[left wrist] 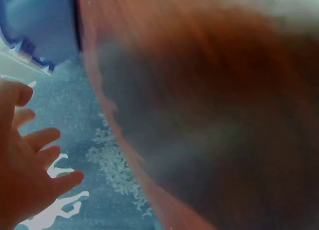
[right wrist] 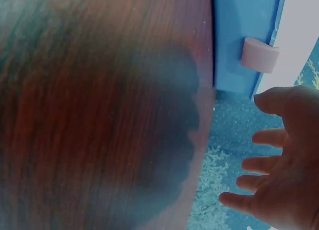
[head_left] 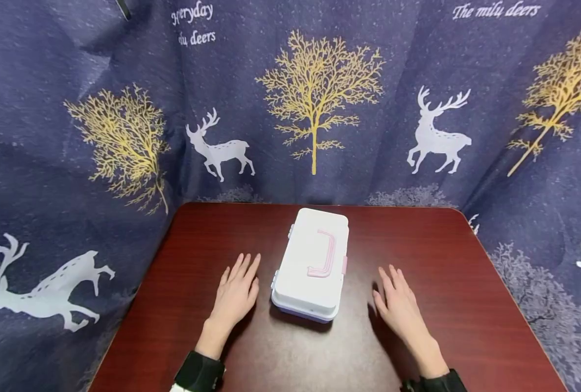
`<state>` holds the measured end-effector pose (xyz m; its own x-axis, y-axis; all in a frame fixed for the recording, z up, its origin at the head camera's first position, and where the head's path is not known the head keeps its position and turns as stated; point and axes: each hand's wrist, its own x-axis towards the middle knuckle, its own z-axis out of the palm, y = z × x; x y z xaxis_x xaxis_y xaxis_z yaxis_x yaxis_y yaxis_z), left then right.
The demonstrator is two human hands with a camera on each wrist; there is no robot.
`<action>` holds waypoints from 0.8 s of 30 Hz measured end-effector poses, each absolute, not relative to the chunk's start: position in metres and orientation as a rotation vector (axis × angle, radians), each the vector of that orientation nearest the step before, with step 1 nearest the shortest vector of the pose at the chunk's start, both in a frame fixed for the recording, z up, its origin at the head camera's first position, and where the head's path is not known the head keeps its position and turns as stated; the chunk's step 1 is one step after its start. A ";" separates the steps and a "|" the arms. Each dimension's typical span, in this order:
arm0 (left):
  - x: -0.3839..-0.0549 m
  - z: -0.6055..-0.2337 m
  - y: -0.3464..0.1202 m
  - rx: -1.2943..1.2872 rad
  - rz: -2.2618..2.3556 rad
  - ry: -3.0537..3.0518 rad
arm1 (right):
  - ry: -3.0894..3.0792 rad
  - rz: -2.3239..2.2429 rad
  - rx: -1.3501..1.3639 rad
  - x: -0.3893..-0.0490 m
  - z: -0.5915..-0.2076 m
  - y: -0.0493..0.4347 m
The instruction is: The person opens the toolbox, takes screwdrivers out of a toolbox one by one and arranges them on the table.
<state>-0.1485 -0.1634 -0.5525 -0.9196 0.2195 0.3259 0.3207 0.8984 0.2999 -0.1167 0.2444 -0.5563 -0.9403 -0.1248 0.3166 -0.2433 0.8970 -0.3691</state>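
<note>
A white lidded box point(head_left: 302, 272) with a blue base stands closed on the table, slightly slanted. Its pink carrying handle point(head_left: 328, 256) lies folded flat on the lid. A pink latch point(right wrist: 260, 55) is fastened on its right side, and hinges point(head_left: 274, 279) show along the left side. To the left of the box is my left hand point(head_left: 234, 296), palm down with fingers extended and holding nothing. My right hand point(head_left: 402, 305) is off to the box's right, fingers likewise extended, thumb a little apart. Both hands are separated from the box by a strip of table.
The dark red wooden table point(head_left: 447, 250) has rounded back corners. A blue curtain point(head_left: 339, 22) printed with white deer and golden trees hangs behind the table and along both sides. Dark cuffs point(head_left: 199, 370) cover my wrists.
</note>
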 end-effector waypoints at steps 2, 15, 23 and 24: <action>-0.151 -0.547 -0.160 -0.392 -0.523 -2.757 | -2.787 0.595 0.293 -0.120 -0.557 0.241; -0.176 -0.471 -0.093 -0.625 -0.462 -2.745 | -2.810 1.293 0.155 -0.152 -0.545 0.204; -0.179 -0.459 -0.052 -0.916 -0.314 -2.781 | -2.791 1.669 0.048 -0.170 -0.537 0.193; -0.179 -0.459 -0.049 -0.939 -0.305 -2.783 | -2.786 1.701 0.030 -0.171 -0.537 0.193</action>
<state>-0.1793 -0.0492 -0.4592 -0.7818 0.5746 0.2419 0.6134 0.7784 0.1335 -0.1710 0.1928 -0.5369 -0.9923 -0.0797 -0.0950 0.0481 0.4588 -0.8872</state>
